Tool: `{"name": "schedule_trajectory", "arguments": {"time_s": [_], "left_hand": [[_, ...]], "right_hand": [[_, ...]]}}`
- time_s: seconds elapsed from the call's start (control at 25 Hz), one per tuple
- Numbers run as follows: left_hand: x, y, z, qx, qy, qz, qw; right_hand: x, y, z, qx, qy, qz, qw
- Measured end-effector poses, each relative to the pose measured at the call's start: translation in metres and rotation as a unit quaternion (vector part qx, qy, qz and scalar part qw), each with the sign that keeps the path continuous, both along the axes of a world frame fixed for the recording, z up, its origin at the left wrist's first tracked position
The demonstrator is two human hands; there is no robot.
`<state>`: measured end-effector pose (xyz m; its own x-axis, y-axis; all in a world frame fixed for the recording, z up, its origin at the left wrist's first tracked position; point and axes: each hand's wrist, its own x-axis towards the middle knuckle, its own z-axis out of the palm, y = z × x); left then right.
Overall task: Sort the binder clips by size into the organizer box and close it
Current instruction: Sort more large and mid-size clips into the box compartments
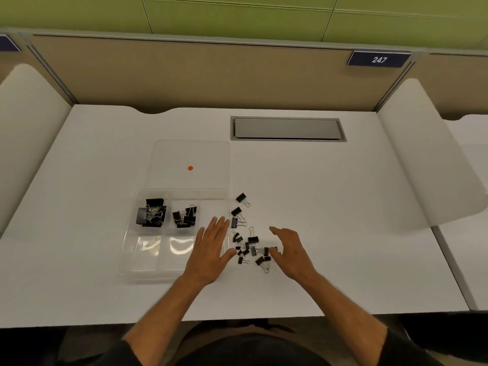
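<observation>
- White counter [317, 207] carries everything.
- Clear plastic organizer box [126, 260] lies open, its lid [190, 154] flat behind it.
- Back-left compartment holds large black binder clips [151, 216]; the next holds medium clips [184, 217]; front compartments seem empty.
- Left hand [211, 249] flat, fingers spread.
- Right hand [289, 249] curled at loose small clips [250, 247]; grip unclear.

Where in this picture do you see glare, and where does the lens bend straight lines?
Head view: bright glare streaks on the near empty compartments of the clear organizer box; the desk edges and side panels bow outward from wide-angle distortion; lighting is soft, with only faint shadows under the left hand and right hand.
</observation>
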<state>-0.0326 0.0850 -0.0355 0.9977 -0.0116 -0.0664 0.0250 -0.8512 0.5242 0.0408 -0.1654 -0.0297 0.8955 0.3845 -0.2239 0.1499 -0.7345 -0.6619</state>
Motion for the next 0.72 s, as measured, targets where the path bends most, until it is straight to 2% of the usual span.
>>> {"name": "schedule_trajectory", "arguments": {"time_s": [0.12, 0.24, 0.56, 0.72], "left_hand": [[-0.004, -0.005, 0.001, -0.002, -0.008, 0.038, 0.999], [-0.012, -0.004, -0.004, 0.006, -0.007, 0.062, 0.998], [0.014, 0.009, -0.004, 0.035, -0.001, 0.048, 0.998], [0.03, 0.017, -0.002, 0.043, -0.002, 0.041, 0.998]], "right_hand": [[0.011, -0.003, -0.011, -0.01, -0.034, 0.02, 0.999], [0.02, 0.006, -0.02, -0.019, -0.02, 0.041, 0.999], [0.045, 0.04, -0.034, -0.142, -0.018, 0.144, 0.979], [0.047, 0.048, -0.042, -0.173, -0.037, 0.153, 0.972]]}}
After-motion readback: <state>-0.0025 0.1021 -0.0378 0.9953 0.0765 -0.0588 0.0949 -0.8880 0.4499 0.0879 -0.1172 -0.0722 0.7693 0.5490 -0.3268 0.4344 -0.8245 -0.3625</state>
